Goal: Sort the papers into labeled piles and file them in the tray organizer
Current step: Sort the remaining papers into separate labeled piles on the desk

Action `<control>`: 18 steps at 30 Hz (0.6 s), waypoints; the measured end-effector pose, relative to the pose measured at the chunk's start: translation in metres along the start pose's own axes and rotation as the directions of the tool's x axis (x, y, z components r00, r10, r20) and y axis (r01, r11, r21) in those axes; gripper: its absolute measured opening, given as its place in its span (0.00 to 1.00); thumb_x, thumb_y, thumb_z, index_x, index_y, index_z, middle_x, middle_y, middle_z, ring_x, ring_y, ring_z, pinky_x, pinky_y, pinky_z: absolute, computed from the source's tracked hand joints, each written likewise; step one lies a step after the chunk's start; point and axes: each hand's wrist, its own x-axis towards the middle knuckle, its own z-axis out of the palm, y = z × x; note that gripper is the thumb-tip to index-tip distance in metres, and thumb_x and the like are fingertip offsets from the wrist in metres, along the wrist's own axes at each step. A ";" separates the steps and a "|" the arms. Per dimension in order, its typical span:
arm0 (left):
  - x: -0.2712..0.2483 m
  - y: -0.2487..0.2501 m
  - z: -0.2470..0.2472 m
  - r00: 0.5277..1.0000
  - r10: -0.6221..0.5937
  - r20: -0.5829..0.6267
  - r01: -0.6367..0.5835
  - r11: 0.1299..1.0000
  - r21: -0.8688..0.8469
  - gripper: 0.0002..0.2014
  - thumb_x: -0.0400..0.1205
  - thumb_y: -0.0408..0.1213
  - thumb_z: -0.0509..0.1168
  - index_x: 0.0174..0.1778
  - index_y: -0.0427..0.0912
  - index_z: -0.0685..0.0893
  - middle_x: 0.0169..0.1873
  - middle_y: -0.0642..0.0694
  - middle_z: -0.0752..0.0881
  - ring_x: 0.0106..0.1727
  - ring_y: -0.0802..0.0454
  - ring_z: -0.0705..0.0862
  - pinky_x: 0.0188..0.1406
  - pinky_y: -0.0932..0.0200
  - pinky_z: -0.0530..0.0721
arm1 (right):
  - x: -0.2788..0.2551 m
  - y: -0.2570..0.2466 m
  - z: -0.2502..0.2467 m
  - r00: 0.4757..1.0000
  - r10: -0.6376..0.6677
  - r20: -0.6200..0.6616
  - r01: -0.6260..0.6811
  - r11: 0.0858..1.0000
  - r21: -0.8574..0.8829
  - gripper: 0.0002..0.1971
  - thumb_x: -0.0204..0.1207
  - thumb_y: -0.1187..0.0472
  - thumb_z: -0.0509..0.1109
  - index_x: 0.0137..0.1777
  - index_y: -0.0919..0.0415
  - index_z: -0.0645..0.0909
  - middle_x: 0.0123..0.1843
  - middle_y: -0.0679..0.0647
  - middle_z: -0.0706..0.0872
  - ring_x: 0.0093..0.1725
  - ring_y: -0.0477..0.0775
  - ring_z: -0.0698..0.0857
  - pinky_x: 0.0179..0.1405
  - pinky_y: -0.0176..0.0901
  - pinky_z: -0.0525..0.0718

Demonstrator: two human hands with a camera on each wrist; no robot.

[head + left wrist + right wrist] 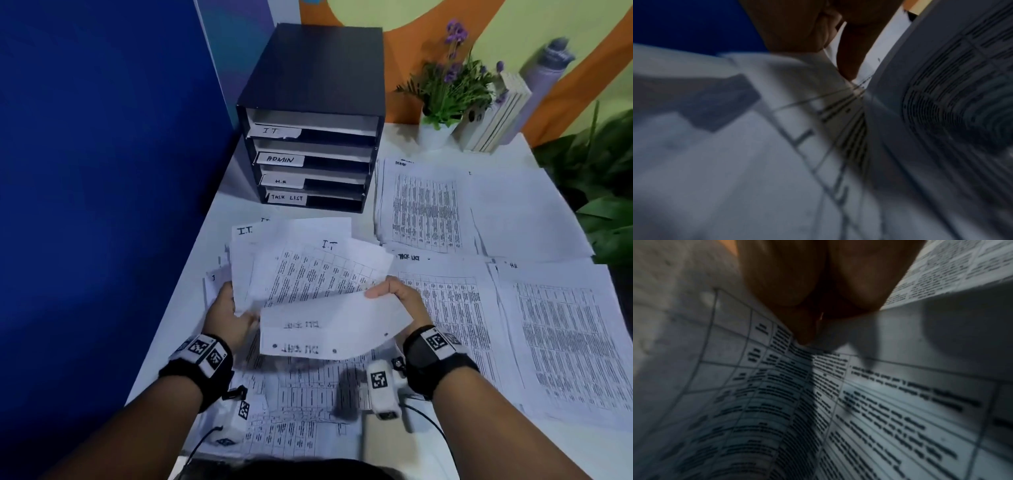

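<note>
My left hand (236, 308) grips the lower left edge of a fanned bundle of I.T. papers (308, 267) above the white table (233, 209). My right hand (383, 289) pinches two sheets (329, 325) bent back toward me, with "TASK LIST" showing in reverse through them. The black tray organizer (308, 120) stands behind, its slots labelled IT, ADMIN, H.R and TASK LIST. The left wrist view shows the left hand (838, 48) on blurred paper (756, 162). In the right wrist view the right hand (818, 305) is curled over printed sheets (879, 418).
Sorted piles lie to the right: ADMIN (424, 212), a pale pile (524, 212), TASK LIST (445, 308) and H.R (555, 335). More printed sheets (301, 394) lie under my wrists. A potted plant (445, 92) and books (493, 116) stand at the back. A blue partition (102, 171) bounds the left.
</note>
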 end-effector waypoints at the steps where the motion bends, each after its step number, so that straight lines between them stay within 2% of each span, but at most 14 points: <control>1: 0.000 0.001 0.000 1.000 0.011 0.001 -0.011 1.000 0.023 0.21 0.80 0.29 0.68 0.68 0.44 0.74 0.57 0.47 0.85 0.57 0.49 0.83 0.60 0.56 0.78 | -0.001 -0.001 -0.001 0.999 -0.042 -0.021 0.043 0.999 0.023 0.05 0.63 0.71 0.67 0.34 0.61 0.81 0.36 0.55 0.85 0.31 0.56 0.82 0.27 0.39 0.79; 2: 0.000 0.004 -0.001 1.000 0.016 -0.012 -0.015 0.999 0.045 0.21 0.81 0.27 0.65 0.70 0.43 0.74 0.58 0.46 0.84 0.58 0.48 0.82 0.61 0.57 0.76 | 0.002 0.000 -0.006 0.990 -0.108 -0.086 0.106 0.994 -0.038 0.08 0.68 0.73 0.65 0.36 0.61 0.82 0.37 0.55 0.86 0.33 0.56 0.83 0.27 0.39 0.80; 3: 0.001 0.006 -0.002 0.999 0.012 -0.044 -0.009 0.998 0.061 0.21 0.82 0.25 0.64 0.71 0.43 0.74 0.60 0.44 0.84 0.60 0.46 0.82 0.61 0.57 0.75 | 0.004 0.001 -0.012 0.967 -0.193 -0.166 0.162 0.969 -0.187 0.10 0.72 0.74 0.64 0.38 0.59 0.82 0.38 0.54 0.86 0.37 0.57 0.84 0.29 0.39 0.82; 4: 0.001 0.009 -0.003 0.996 0.008 -0.087 -0.002 0.997 0.071 0.21 0.82 0.25 0.63 0.71 0.43 0.75 0.61 0.43 0.84 0.61 0.44 0.82 0.62 0.57 0.75 | 0.008 0.002 -0.021 0.928 -0.281 -0.244 0.168 0.901 -0.399 0.11 0.75 0.74 0.63 0.44 0.59 0.81 0.41 0.53 0.85 0.43 0.59 0.85 0.36 0.39 0.85; 5: 0.002 0.013 -0.004 0.991 0.003 -0.133 0.006 0.997 0.073 0.21 0.82 0.25 0.63 0.71 0.43 0.75 0.61 0.41 0.84 0.61 0.42 0.82 0.62 0.55 0.75 | 0.011 0.000 -0.031 0.891 -0.343 -0.298 0.128 0.819 -0.560 0.11 0.78 0.73 0.62 0.52 0.59 0.80 0.45 0.54 0.84 0.49 0.61 0.85 0.45 0.43 0.84; 6: 0.003 0.018 -0.005 0.985 0.003 -0.174 0.010 0.997 0.072 0.20 0.82 0.26 0.62 0.71 0.43 0.76 0.61 0.40 0.85 0.60 0.41 0.83 0.61 0.54 0.76 | 0.013 -0.002 -0.042 0.872 -0.350 -0.343 0.052 0.762 -0.645 0.14 0.79 0.71 0.61 0.62 0.60 0.77 0.51 0.55 0.82 0.54 0.62 0.84 0.51 0.45 0.82; 7: 0.005 0.023 -0.005 0.978 0.006 -0.208 0.008 0.998 0.065 0.20 0.82 0.25 0.62 0.70 0.43 0.76 0.59 0.39 0.85 0.59 0.40 0.83 0.60 0.54 0.77 | 0.014 -0.005 -0.054 0.864 -0.337 -0.375 -0.005 0.737 -0.676 0.19 0.81 0.70 0.60 0.71 0.60 0.72 0.57 0.57 0.80 0.56 0.62 0.83 0.54 0.46 0.79; 9: 0.008 0.034 -0.007 0.968 0.020 -0.250 -0.007 0.999 0.051 0.20 0.82 0.25 0.61 0.70 0.44 0.76 0.58 0.39 0.85 0.59 0.39 0.83 0.60 0.51 0.78 | 0.014 -0.011 -0.078 0.851 -0.329 -0.410 -0.074 0.698 -0.712 0.24 0.82 0.69 0.59 0.78 0.59 0.67 0.64 0.61 0.81 0.51 0.59 0.80 0.52 0.43 0.77; 12: 0.011 0.052 -0.006 0.956 0.026 -0.293 -0.008 0.998 0.062 0.19 0.82 0.27 0.62 0.69 0.43 0.77 0.58 0.38 0.85 0.59 0.36 0.83 0.60 0.48 0.79 | 0.011 -0.020 -0.113 0.811 -0.355 -0.465 -0.114 0.684 -0.721 0.24 0.81 0.70 0.57 0.76 0.58 0.70 0.62 0.63 0.84 0.49 0.60 0.81 0.54 0.47 0.82; 15: 0.010 0.067 -0.003 0.944 0.052 -0.326 -0.031 0.997 0.071 0.18 0.82 0.28 0.64 0.69 0.40 0.77 0.58 0.36 0.85 0.58 0.35 0.83 0.58 0.46 0.80 | 0.004 -0.031 -0.140 0.783 -0.377 -0.495 -0.164 0.642 -0.749 0.21 0.81 0.72 0.58 0.73 0.61 0.74 0.59 0.66 0.85 0.50 0.63 0.82 0.53 0.50 0.82; 17: 0.006 0.076 0.003 0.939 0.067 -0.337 -0.050 0.997 0.059 0.17 0.81 0.30 0.65 0.66 0.39 0.79 0.56 0.37 0.86 0.56 0.35 0.84 0.57 0.45 0.82 | 0.000 -0.039 -0.149 0.783 -0.371 -0.499 -0.205 0.603 -0.771 0.22 0.79 0.73 0.60 0.74 0.64 0.72 0.62 0.68 0.81 0.54 0.65 0.81 0.55 0.52 0.82; 18: 0.003 0.079 0.006 0.938 0.070 -0.338 -0.059 0.997 0.045 0.15 0.81 0.30 0.66 0.64 0.39 0.80 0.55 0.38 0.87 0.56 0.36 0.85 0.57 0.45 0.83 | 0.000 -0.041 -0.150 0.787 -0.371 -0.493 -0.244 0.546 -0.801 0.25 0.79 0.71 0.62 0.77 0.63 0.68 0.68 0.67 0.77 0.61 0.66 0.79 0.60 0.55 0.81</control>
